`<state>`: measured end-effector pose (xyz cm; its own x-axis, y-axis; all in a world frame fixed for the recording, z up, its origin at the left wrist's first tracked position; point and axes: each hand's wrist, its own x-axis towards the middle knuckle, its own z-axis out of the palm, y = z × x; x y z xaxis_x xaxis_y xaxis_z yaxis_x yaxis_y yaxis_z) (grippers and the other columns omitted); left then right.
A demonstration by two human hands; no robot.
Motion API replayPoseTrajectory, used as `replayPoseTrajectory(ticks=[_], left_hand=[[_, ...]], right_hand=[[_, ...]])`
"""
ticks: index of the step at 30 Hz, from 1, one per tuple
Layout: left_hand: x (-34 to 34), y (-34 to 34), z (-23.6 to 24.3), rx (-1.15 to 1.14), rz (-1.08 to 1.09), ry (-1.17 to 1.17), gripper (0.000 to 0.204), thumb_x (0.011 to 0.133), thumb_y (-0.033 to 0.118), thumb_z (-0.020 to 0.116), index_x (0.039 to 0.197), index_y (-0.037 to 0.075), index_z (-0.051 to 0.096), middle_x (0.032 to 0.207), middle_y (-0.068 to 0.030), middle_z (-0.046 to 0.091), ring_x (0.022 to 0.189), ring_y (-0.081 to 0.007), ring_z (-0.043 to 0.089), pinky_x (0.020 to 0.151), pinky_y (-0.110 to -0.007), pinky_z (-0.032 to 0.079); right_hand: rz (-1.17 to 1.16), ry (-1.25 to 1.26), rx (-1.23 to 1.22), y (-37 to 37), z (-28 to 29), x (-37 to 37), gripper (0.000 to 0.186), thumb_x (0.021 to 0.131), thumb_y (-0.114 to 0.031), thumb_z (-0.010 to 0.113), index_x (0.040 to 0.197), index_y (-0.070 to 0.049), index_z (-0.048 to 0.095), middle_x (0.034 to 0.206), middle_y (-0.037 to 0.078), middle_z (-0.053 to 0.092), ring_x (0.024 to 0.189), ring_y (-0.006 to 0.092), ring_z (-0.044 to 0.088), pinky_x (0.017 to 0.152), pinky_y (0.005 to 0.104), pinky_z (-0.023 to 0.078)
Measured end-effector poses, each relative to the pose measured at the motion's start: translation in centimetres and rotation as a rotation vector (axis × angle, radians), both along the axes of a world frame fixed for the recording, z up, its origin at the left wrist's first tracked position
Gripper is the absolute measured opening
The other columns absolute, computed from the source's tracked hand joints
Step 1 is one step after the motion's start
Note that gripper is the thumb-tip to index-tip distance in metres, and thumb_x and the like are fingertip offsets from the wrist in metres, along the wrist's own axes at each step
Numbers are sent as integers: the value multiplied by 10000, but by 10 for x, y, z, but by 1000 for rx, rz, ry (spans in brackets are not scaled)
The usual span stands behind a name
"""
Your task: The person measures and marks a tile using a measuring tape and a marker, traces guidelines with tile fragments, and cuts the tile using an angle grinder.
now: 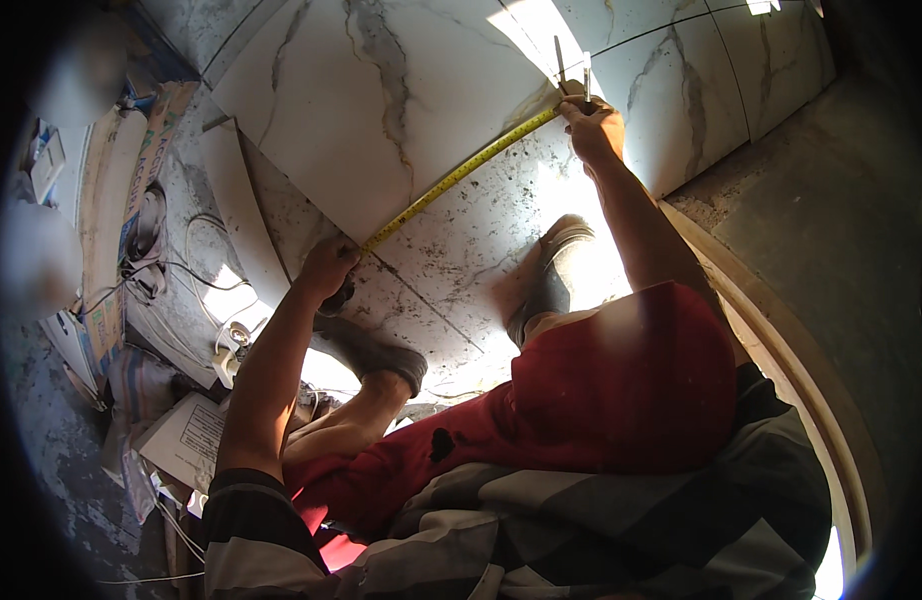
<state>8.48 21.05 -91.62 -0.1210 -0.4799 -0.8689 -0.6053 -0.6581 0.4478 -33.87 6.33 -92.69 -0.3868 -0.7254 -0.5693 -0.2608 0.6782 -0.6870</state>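
Observation:
A yellow tape measure blade (459,178) stretches slantwise over white marble-patterned floor tiles (421,75), along a tile's edge. At its near left end, my left hand (331,266) is closed on the tape measure; a dark rounded part, perhaps its case, shows under the fingers. Far right, my right hand (595,128) pinches the other end of the blade. From those same fingers stick up a slim white pen-like stick (587,72) and a thin dark one (560,58); their exact kind is unclear.
A narrow tile strip (243,200) leans left of my left hand. Cables (186,265), a white carton (186,440) and stacked tile boxes (131,220) lie at the left. A curved-looking wooden edge (781,340) runs along the right. My feet rest on dusty tiles; sunlight glares between them.

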Motion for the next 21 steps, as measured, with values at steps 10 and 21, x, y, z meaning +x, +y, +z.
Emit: replayPoseTrajectory(ticks=[10, 21], left_hand=[[1, 0, 2, -26, -15, 5, 124, 881, 105, 568, 888, -18, 589, 738, -88, 632, 642, -166, 607, 631, -313, 496], [3, 3, -7, -32, -52, -17, 166, 867, 147, 608, 905, -11, 643, 753, -91, 678, 667, -159, 632, 652, -314, 491]], right_hand=[[51, 98, -59, -2, 10, 6, 143, 808, -139, 706, 931, -72, 734, 694, 29, 615, 613, 111, 523, 595, 285, 435], [26, 84, -47, 4, -1, -2, 116, 858, -119, 706, 949, -48, 721, 775, 24, 656, 647, 93, 527, 603, 266, 436]])
